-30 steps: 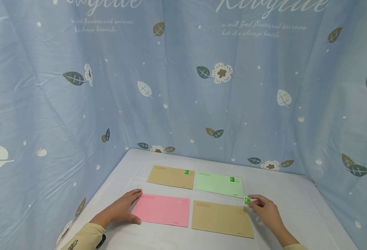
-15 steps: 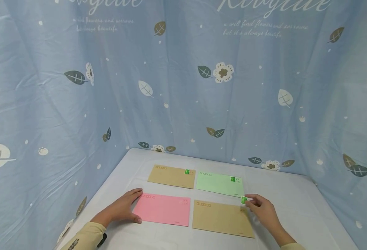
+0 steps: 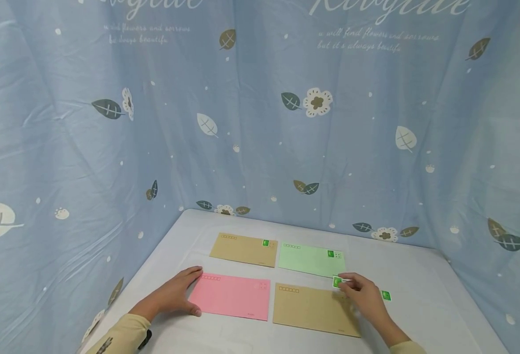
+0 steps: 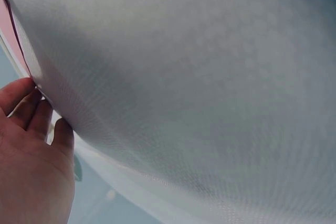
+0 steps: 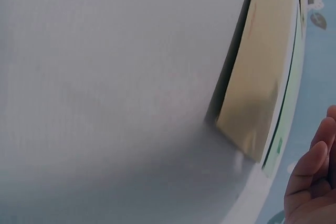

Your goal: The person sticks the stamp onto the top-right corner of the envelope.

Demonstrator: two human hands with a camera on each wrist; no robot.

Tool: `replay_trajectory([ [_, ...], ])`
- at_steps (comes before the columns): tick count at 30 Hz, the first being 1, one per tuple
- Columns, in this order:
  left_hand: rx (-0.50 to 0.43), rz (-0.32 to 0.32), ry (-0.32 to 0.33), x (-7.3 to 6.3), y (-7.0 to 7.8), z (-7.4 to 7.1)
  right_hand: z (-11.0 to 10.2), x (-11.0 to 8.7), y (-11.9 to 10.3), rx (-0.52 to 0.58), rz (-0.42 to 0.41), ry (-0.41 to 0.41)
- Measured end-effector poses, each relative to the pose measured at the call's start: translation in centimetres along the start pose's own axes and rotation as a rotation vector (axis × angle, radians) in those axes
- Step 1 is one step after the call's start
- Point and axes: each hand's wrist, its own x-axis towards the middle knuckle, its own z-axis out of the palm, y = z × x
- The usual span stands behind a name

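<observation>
My right hand pinches a small green stamp with a white border between thumb and fingertips. It hovers over the top right corner of the near brown envelope, overlapping the gap below the mint-green envelope. My left hand rests at the left end of the pink envelope, thumb and fingers spread apart along its edge. In the left wrist view, the fingertips touch the white tabletop near the pink paper. The right wrist view catches only part of the right hand.
A second brown envelope lies at the back left with a green stamp on it. Another stamp sits on the mint envelope. One loose stamp lies right of my right hand. Blue patterned curtains surround the white table.
My right hand has moved left with the stamp, over the near brown envelope's upper right corner. The loose stamp behind it has come into view. My left hand stays in place.
</observation>
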Motion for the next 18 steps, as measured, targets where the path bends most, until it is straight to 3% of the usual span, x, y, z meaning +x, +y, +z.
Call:
replay_trajectory([
  [18, -0.002, 0.003, 0.009, 0.0, -0.1, 0.1, 1.7, -0.1, -1.5, 0.077, -0.033, -0.031],
])
